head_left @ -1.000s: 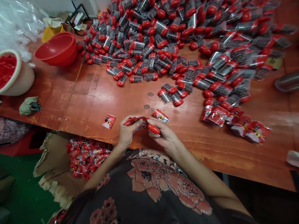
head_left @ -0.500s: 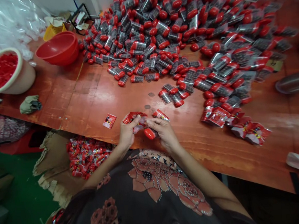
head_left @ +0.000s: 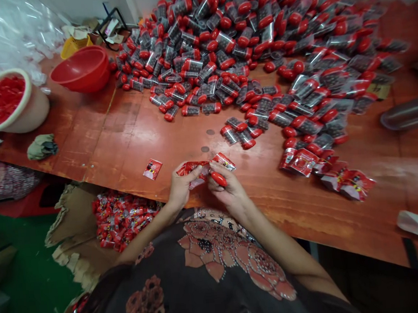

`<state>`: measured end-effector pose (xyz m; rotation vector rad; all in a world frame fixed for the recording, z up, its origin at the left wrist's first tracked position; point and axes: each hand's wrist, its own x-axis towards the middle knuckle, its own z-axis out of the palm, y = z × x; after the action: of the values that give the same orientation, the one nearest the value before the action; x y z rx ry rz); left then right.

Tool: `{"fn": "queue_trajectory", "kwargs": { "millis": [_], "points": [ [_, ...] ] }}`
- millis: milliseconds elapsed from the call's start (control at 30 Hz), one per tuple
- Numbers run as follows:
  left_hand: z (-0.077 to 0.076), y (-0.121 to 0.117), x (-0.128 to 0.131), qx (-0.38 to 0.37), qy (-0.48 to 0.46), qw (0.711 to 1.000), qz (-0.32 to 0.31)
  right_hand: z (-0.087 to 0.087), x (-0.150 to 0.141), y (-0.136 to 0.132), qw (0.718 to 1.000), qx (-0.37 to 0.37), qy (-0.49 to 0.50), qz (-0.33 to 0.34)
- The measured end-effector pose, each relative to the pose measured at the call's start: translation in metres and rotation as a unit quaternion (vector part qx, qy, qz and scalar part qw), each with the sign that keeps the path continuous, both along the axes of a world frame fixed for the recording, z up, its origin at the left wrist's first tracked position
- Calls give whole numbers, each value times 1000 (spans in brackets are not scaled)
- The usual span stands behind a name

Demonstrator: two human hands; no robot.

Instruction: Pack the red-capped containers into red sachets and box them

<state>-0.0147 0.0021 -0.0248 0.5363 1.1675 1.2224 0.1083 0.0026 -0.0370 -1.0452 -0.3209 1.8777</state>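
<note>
Packet [head_left: 204,169], red and printed with a clear part, is pinched in the left hand [head_left: 178,190]; I see the thumb on top and can't make out the fingers below. Right hand [head_left: 229,191] is closed on a red-ended container [head_left: 218,179], body mostly hidden by the hand. Its thumb tip is right at the packet's right end; from my feed I can't tell if it pinches the film.

Both hands are over the near edge of the table [head_left: 127,134]. Just beyond the right hand I have 1 loose packet [head_left: 225,160]; 1 flat packet [head_left: 152,169] lies left of the left hand.

Farther out: 1 small cluster of containers [head_left: 241,132], then the big pile [head_left: 202,70] across the back. Packet row [head_left: 305,162] to the right, in front of the pile's right end. Clear tube [head_left: 410,112] at far right.

Left side: crumpled cloth [head_left: 42,147], white tub [head_left: 33,110] with red pieces [head_left: 0,100], red bowl [head_left: 79,70], yellow basket [head_left: 74,45] behind it. Below table edge: torn cardboard box [head_left: 69,218] with many red packets [head_left: 122,219].
</note>
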Motion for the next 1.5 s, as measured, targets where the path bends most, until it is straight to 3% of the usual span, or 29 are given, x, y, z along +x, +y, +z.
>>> {"fn": "queue_trajectory", "kwargs": {
  "millis": [167, 367, 600, 867, 1067, 1500],
  "points": [
    [1, 3, 3, -42, -56, 998, 4, -4, 3, -1, 997, 58, -51, -23],
    [-2, 9, -5, -98, -133, 986, 31, -3, 12, 3, 975, 114, -180, -54],
    [-6, 12, -7, -126, -158, 979, 36, -1, 10, -1, 961, 165, -200, -98],
    [-2, 11, -3, -144, -188, 971, 40, 2, 15, -6, 886, 289, -343, -120],
    [-1, 12, 0, -153, -183, 970, 46, 8, 16, -7, 846, 330, -395, -137],
    [1, 13, -1, -145, -188, 970, 51, 5, 15, -8, 850, 311, -404, -135]
  ]
}}
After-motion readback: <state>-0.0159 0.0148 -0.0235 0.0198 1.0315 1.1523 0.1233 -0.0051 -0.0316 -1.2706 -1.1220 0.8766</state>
